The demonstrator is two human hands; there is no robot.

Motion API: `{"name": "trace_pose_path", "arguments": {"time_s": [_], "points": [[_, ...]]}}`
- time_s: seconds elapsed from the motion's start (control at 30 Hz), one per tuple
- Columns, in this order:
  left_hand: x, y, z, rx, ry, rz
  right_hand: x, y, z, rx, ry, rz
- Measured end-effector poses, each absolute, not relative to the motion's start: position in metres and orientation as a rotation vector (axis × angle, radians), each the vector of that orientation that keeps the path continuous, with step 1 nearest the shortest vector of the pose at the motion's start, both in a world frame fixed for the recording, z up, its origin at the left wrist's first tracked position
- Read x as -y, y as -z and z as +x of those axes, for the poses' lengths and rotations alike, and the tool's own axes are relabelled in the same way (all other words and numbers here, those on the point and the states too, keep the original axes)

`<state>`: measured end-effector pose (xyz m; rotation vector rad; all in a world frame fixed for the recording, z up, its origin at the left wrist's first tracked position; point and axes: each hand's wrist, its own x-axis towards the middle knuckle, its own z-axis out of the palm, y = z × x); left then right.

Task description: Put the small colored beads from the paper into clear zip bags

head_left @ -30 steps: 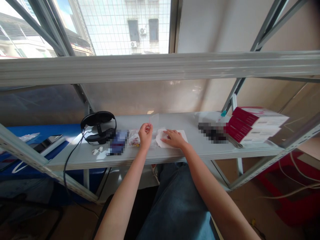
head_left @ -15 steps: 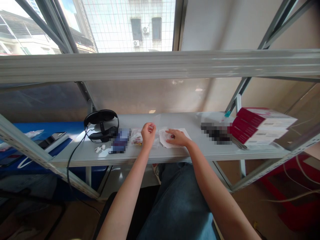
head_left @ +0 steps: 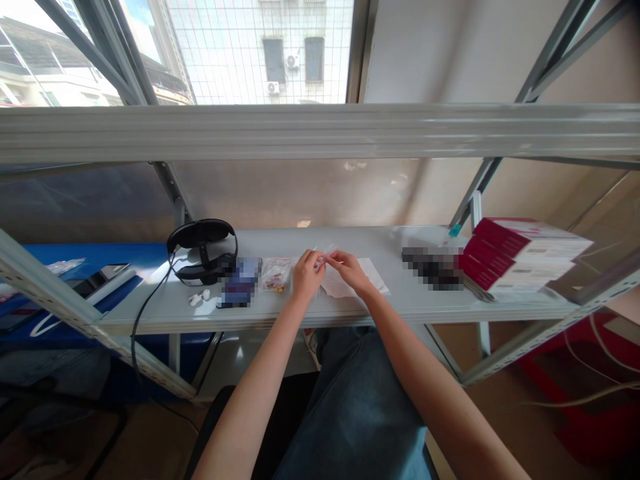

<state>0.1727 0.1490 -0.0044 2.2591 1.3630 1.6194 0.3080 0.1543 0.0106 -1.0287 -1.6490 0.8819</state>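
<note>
My left hand (head_left: pixel 309 275) and my right hand (head_left: pixel 349 269) meet fingertip to fingertip above the shelf. Both are closed in a pinch, and what lies between the fingers is too small to make out. Something clear and shiny shows just behind the fingertips. Beneath my right hand lies a sheet of white paper (head_left: pixel 374 275), partly covered by it. A clear plastic bag (head_left: pixel 276 274) with small colourful pieces rests just left of my left hand.
Left of the bag lie a blurred-out phone (head_left: pixel 240 283), white earbuds (head_left: pixel 200 297) and a black headset (head_left: pixel 203 252) with a trailing cable. To the right are a pixelated dark item (head_left: pixel 434 268) and stacked red-and-white boxes (head_left: pixel 520 257). A grey beam (head_left: pixel 320 132) crosses above the shelf.
My right hand has lifted off the paper and moved left and up to meet my left hand, which has shifted slightly right. The thin reddish strand above my left fingers no longer shows clearly.
</note>
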Motion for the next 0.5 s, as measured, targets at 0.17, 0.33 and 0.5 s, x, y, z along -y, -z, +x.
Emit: {"name": "trace_pose_path", "arguments": {"time_s": [0.17,0.33,0.5], "points": [[-0.142,-0.002,0.175,-1.429,-1.677,2.369,-0.148,-0.017,0.313,1.564,-0.958,-1.087],[-0.138,-0.005,0.178,-1.395,-1.555,2.467,-0.140,-0.026,0.315,1.602,-1.062,-1.106],[-0.140,-0.003,0.178,-1.400,-1.526,2.381,-0.136,-0.030,0.318,1.646,-1.089,-1.103]]}}
